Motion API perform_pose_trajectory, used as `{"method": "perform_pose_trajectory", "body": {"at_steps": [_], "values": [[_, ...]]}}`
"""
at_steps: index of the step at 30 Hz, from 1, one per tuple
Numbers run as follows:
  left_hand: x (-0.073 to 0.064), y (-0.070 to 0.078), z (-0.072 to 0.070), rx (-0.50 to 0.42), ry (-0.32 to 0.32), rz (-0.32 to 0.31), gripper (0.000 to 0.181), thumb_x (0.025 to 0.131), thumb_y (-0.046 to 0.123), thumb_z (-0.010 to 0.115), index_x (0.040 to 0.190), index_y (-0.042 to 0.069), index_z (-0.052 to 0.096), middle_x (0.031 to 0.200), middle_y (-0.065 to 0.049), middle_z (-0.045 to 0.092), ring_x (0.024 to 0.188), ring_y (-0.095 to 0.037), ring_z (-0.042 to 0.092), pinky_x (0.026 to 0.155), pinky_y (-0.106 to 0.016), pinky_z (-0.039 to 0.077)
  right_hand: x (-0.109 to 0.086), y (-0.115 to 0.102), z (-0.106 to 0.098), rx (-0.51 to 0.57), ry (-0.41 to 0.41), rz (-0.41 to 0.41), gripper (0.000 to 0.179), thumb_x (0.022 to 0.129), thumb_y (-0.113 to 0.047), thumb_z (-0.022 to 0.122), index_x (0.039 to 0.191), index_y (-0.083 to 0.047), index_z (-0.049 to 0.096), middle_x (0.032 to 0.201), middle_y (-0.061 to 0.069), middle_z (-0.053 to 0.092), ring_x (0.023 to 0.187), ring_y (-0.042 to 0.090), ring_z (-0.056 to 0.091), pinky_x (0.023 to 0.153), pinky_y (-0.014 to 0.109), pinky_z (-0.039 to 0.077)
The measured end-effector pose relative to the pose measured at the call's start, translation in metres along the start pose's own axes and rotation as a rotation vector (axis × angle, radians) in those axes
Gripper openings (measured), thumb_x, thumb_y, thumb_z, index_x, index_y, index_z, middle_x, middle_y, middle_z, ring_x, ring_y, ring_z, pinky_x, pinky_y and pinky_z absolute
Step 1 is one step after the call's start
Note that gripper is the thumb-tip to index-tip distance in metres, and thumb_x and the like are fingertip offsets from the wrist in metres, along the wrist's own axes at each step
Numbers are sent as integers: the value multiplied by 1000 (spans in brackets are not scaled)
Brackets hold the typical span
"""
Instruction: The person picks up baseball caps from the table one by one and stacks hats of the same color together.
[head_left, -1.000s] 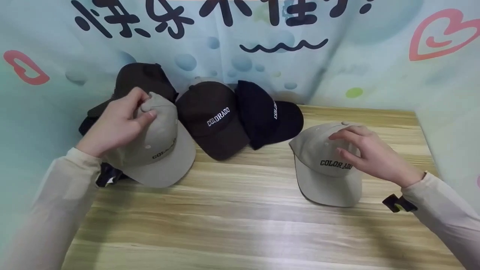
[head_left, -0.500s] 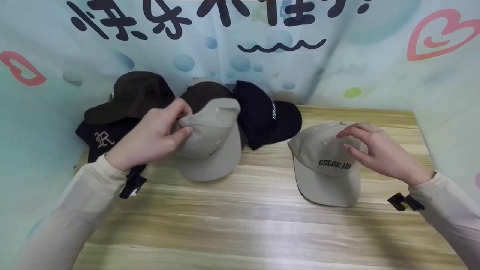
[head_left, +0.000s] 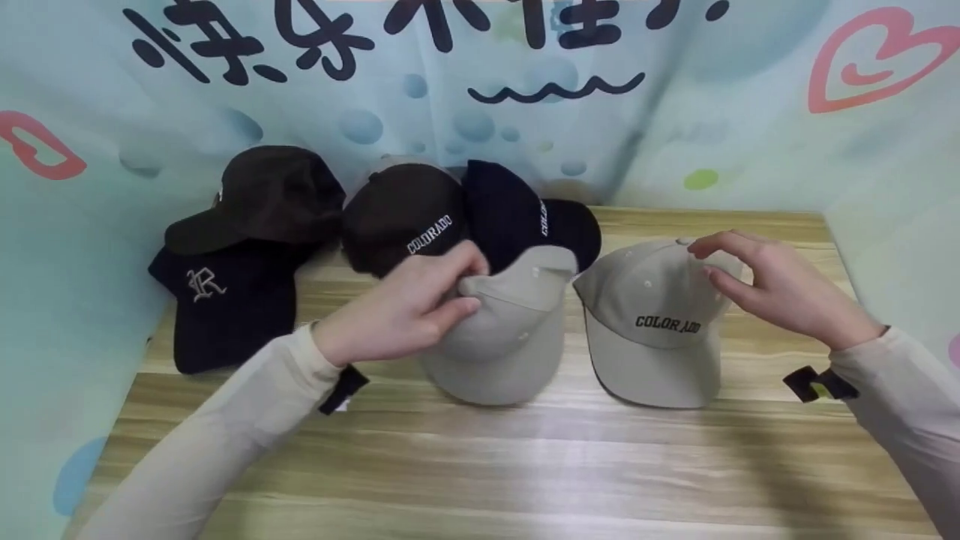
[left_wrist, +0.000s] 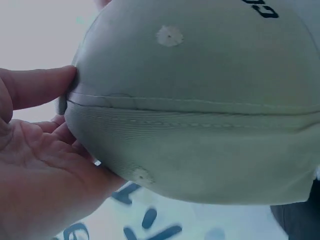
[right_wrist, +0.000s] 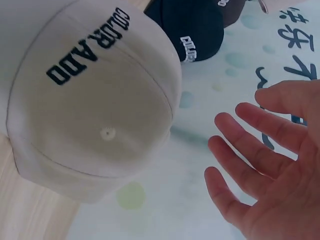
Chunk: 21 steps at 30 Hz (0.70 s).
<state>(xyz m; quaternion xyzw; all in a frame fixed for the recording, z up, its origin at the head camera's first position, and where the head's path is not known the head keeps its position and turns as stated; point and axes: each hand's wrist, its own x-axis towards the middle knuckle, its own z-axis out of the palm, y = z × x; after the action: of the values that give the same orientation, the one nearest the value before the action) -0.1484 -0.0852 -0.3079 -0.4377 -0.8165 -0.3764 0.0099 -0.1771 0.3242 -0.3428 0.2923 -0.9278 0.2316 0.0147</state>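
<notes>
My left hand pinches a beige baseball cap at the top of its crown, with the brim hanging toward me. In the left wrist view, thumb and fingers lie on either side of the crown's top on this cap. A second beige cap, lettered COLORADO, rests on the table with its brim toward me. My right hand hovers at its right side, fingers loosely bent. The right wrist view shows a gap between that hand and the lettered cap.
Along the back stand a brown COLORADO cap and a navy cap beside it. At the left, a dark brown cap overlaps a navy cap with an R. A printed cloth hangs behind the wooden table.
My left hand has carried the beige cap from the left pile rightward and toward me, uncovering the navy R cap. My right hand has shifted slightly right beside the other beige cap.
</notes>
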Motion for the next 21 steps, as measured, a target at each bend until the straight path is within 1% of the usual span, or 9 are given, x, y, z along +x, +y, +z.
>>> {"method": "perform_pose_trajectory", "body": {"at_steps": [3,6,9,12,14,16,17,19,21], "values": [[11,0,14,-72,-27,40,14,91,0,61,98,2,49,79,-4,52,72,-17,51,64,-30,43,1,-1,-3,-9,13,7,25,93,-2,59,118,-3,63,109,9,67,104,27,61,83,28,41],[22,1,28,-140,-63,61,14,92,1,60,99,2,49,82,-4,54,74,-16,52,67,-29,43,0,-4,-6,-16,30,-8,25,93,-3,58,118,-4,64,107,7,68,99,23,62,79,20,39],[35,2,44,-208,-107,62,13,93,3,60,101,1,49,84,-4,55,76,-15,52,70,-27,43,-1,-8,-8,-17,46,-34,26,93,-2,59,118,-6,65,107,6,69,97,18,62,79,16,38],[48,4,60,-245,-148,61,13,93,4,60,101,2,50,85,-4,54,78,-15,52,72,-26,42,-5,-13,-11,-19,61,-68,27,92,-1,60,119,-5,64,111,6,68,100,16,62,83,12,36],[56,5,69,-247,-168,63,14,93,5,61,101,2,49,85,-4,53,79,-16,52,73,-25,41,-9,-17,-12,-20,66,-71,27,92,-1,61,119,-4,64,113,7,67,103,18,62,86,11,35],[65,8,76,-222,-186,52,15,93,8,62,103,4,50,87,-3,54,80,-16,51,74,-25,40,-14,-21,-14,-31,64,-57,28,93,-3,62,120,-4,64,115,9,66,104,24,62,86,16,38],[69,9,81,-224,-194,54,16,93,8,62,103,3,50,87,-3,54,80,-16,51,74,-24,39,-16,-23,-16,-43,67,-44,28,93,-4,62,121,-5,63,116,9,66,103,25,62,85,16,39],[78,11,90,-238,-209,55,16,94,7,61,103,2,50,87,-4,53,80,-16,50,75,-23,38,-22,-26,-18,-61,80,-17,28,93,-6,62,121,-5,63,117,8,66,102,24,62,84,17,39],[88,12,99,-258,-224,57,15,94,6,60,104,2,49,87,-4,53,79,-15,49,75,-22,37,-29,-28,-20,-81,105,4,29,93,-5,63,121,-6,63,116,7,66,102,20,61,83,16,38]]}}
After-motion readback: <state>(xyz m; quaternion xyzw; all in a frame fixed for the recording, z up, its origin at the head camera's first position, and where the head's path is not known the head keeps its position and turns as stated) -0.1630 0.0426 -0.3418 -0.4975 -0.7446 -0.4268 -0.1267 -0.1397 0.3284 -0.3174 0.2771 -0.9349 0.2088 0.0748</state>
